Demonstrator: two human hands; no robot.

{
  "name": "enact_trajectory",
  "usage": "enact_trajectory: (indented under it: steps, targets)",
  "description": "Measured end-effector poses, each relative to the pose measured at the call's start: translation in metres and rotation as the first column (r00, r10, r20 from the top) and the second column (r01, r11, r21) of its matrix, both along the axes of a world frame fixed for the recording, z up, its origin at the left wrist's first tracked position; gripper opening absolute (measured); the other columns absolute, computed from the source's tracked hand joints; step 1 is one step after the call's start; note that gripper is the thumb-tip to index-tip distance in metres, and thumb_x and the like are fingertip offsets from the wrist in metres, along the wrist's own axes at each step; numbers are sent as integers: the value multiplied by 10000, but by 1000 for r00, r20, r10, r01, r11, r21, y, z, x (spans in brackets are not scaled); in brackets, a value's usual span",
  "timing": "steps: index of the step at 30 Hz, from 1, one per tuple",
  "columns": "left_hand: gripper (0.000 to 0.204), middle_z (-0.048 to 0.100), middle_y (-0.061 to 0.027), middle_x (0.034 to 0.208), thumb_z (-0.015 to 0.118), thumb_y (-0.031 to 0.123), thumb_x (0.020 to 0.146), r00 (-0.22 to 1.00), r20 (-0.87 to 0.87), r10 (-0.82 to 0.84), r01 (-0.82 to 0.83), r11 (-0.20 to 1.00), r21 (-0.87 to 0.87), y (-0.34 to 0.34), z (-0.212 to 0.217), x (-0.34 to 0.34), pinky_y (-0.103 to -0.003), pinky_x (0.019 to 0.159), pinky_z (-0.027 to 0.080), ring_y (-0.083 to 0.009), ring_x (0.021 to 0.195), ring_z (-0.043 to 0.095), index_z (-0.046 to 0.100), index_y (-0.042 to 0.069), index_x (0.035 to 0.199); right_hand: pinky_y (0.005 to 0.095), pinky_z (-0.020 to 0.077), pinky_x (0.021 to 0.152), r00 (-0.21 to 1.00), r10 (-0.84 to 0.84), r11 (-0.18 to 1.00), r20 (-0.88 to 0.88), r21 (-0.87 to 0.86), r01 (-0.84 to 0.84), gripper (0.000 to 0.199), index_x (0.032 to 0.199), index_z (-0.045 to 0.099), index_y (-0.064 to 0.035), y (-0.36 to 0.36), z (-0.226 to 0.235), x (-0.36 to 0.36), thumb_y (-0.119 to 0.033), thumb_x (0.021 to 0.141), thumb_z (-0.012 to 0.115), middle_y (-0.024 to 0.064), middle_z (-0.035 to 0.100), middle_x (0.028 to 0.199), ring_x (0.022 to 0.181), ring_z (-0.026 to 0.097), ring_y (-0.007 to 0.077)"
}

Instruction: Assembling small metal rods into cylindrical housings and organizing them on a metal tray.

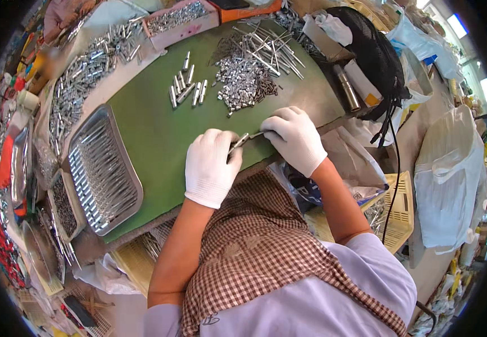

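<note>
Both my hands wear white knit gloves and meet at the near edge of a green mat [153, 129]. My left hand [211, 165] grips a short silver metal tube [239, 142] that sticks out toward the right. My right hand [295, 136] pinches a thin metal rod [256, 134] whose end meets the tube's tip. Farther back on the mat lie a heap of small silver sleeves [245, 81], a bundle of long thin rods [271, 50], and a small group of finished-looking silver tubes [186, 85].
A metal tray [103, 171] filled with rows of silver tubes sits at the mat's left edge. More tubes fill white trays [86, 73] at the back left. A black mesh fan [375, 53] stands at the right, a yellow basket [398, 210] below it.
</note>
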State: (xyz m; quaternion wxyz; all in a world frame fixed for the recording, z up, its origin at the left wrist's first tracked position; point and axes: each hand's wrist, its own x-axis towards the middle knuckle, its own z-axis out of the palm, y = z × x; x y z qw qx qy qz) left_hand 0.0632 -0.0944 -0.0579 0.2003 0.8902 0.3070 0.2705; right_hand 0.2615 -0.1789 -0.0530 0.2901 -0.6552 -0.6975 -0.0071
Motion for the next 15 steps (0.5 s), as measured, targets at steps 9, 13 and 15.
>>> enact_trajectory:
  steps: [9, 13, 15]
  targets:
    - [220, 642, -127, 910, 730, 111, 771, 1000, 19, -17, 18, 998, -60, -7, 3, -7, -441, 790, 485, -338, 861, 618, 650, 54, 968, 431, 489, 852, 999, -27, 999, -29, 30, 27, 132, 917, 676, -115, -1, -1, -5, -73, 792, 692, 72, 660, 929, 930, 618, 324]
    - [241, 642, -122, 906, 738, 101, 759, 1000, 13, -21, 22, 999, -43, -6, 2, -6, -438, 783, 482, -333, 854, 616, 646, 56, 977, 430, 489, 857, 1000, -14, 1000, -20, 16, 15, 134, 918, 681, -122, -1, 0, -3, -81, 791, 699, 67, 662, 930, 934, 620, 317]
    - [231, 642, -120, 902, 739, 97, 756, 1000, 14, -23, 24, 999, -34, -5, 1, -5, -437, 779, 482, -332, 851, 616, 648, 55, 964, 429, 489, 860, 1000, -13, 1000, -15, 12, 13, 135, 919, 683, -124, 1, 0, -1, -84, 791, 701, 65, 664, 932, 935, 621, 314]
